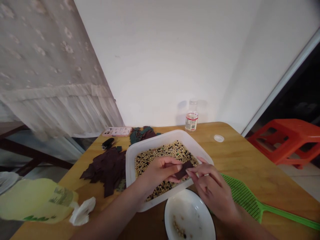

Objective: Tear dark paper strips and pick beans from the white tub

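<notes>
Between my two hands is a small dark brown piece of cloth (184, 169), held over a white plastic tub (136, 206). My left hand (161, 170) pinches its left side between thumb and fingers. At its right edge, my right hand (212, 185), with a ring on one finger, grips it with the fingertips. Tan and black beads (155, 160) fill the bottom of the tub. In front of the tub, partly under my right hand, stands a white dish (192, 213) with a few beads in it.
Dark brown cloth pieces (107, 166) lie left of the tub, green ones (142, 134) behind it. A phone (117, 131), a clear bottle (191, 118), a white lid (219, 138), a green fly swatter (243, 196) and a crumpled tissue (83, 211) are around. An orange stool (292, 136) stands right.
</notes>
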A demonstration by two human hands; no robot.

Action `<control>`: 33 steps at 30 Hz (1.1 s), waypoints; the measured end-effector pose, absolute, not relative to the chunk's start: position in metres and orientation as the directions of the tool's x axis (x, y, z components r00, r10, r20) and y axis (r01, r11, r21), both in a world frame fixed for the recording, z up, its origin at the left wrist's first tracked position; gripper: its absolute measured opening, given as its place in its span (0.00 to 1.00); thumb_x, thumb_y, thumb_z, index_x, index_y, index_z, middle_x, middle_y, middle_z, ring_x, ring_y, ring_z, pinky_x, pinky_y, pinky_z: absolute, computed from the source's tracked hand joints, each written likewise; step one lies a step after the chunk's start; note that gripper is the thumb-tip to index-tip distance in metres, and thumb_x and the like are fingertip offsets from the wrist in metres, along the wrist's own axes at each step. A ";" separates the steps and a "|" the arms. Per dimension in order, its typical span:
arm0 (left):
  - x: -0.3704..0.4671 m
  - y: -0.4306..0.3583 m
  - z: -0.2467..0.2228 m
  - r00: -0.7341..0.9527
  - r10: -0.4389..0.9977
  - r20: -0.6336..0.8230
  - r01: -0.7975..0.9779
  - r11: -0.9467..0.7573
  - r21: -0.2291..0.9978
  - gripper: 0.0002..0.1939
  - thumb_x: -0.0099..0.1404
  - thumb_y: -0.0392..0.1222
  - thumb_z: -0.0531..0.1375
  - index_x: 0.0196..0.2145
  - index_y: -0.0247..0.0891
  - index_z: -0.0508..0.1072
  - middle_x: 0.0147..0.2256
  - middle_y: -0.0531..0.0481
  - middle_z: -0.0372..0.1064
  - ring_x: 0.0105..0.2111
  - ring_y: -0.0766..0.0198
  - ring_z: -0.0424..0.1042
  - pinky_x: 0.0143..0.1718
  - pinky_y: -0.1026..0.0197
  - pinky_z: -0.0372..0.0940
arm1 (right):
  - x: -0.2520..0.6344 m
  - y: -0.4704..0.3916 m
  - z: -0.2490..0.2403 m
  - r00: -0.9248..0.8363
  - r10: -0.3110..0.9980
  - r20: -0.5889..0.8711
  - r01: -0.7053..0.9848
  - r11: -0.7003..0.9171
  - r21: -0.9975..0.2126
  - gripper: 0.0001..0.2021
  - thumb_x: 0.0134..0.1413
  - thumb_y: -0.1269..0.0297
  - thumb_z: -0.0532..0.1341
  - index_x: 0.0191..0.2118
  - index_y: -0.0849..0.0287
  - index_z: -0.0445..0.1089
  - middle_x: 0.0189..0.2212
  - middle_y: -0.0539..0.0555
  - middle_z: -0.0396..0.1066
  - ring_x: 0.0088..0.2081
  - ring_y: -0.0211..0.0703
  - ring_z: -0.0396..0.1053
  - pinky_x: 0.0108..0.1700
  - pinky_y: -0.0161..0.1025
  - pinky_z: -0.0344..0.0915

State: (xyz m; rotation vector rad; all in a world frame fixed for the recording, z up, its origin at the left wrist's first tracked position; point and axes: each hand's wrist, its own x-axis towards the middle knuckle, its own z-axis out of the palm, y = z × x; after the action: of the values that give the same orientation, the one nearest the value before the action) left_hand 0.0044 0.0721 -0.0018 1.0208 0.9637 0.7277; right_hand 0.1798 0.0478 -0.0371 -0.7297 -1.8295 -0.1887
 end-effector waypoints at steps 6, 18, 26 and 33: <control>0.004 0.072 -0.002 0.415 0.858 -0.303 -0.070 0.363 0.929 0.18 0.47 0.49 0.69 0.32 0.35 0.76 0.27 0.51 0.74 0.29 0.65 0.74 0.35 0.62 0.70 | 0.180 0.048 -0.037 -0.192 0.400 0.896 0.559 0.795 -0.235 0.14 0.51 0.80 0.59 0.23 0.56 0.57 0.28 0.48 0.65 0.29 0.35 0.69 0.49 0.49 0.71; 0.005 0.073 -0.003 0.406 0.861 -0.307 -0.085 0.369 0.925 0.18 0.46 0.50 0.69 0.31 0.35 0.76 0.25 0.52 0.73 0.25 0.68 0.72 0.33 0.62 0.70 | 0.180 0.047 -0.039 -0.248 0.388 0.888 0.527 0.823 -0.213 0.13 0.50 0.81 0.59 0.25 0.57 0.59 0.29 0.48 0.64 0.30 0.34 0.68 0.52 0.50 0.69; 0.005 0.072 0.002 0.387 0.866 -0.316 -0.107 0.383 0.918 0.17 0.47 0.49 0.69 0.32 0.36 0.76 0.25 0.53 0.75 0.26 0.69 0.73 0.31 0.66 0.69 | 0.183 0.049 -0.038 -0.220 0.372 0.902 0.560 0.805 -0.195 0.14 0.49 0.82 0.60 0.24 0.57 0.58 0.29 0.48 0.65 0.30 0.35 0.69 0.51 0.51 0.70; 0.005 0.072 0.000 0.445 0.836 -0.322 -0.065 0.389 0.919 0.17 0.48 0.49 0.69 0.33 0.36 0.75 0.27 0.51 0.76 0.32 0.65 0.76 0.33 0.66 0.69 | 0.183 0.050 -0.038 -0.180 0.393 0.902 0.576 0.785 -0.228 0.15 0.50 0.81 0.60 0.23 0.56 0.56 0.28 0.48 0.64 0.31 0.35 0.69 0.52 0.49 0.69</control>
State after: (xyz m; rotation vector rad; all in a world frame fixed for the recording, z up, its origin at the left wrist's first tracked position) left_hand 0.0052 0.0719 -0.0002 1.0068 0.9365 0.6943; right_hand 0.1827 0.0503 -0.0379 -0.7491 -1.8030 -0.1938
